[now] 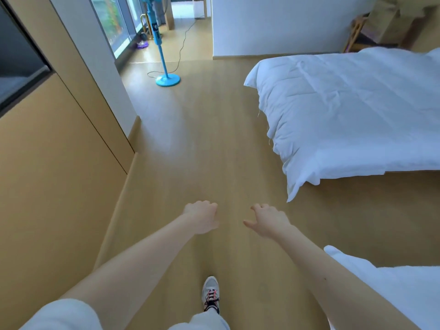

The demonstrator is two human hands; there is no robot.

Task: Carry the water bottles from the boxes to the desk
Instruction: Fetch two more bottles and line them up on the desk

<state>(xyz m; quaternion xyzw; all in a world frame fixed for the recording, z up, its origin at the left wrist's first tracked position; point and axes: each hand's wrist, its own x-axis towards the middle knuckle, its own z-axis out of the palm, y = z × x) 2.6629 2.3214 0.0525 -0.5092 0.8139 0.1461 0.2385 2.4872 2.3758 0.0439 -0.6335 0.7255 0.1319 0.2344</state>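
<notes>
Both of my arms reach forward over the wooden floor [195, 139]. My left hand [202, 216] hangs with its fingers loosely curled and holds nothing. My right hand [267, 220] is beside it, thumb out and fingers relaxed, also holding nothing. No water bottle, box of bottles or desk shows in this view. My shoe [210, 294] steps on the floor below my hands.
A bed with a white duvet [352, 110] fills the right side. Wooden cabinet panels [54, 163] line the left. A blue standing fan [164, 63] with a trailing cord stands ahead near the window. A cardboard box [390, 22] sits at the far right corner.
</notes>
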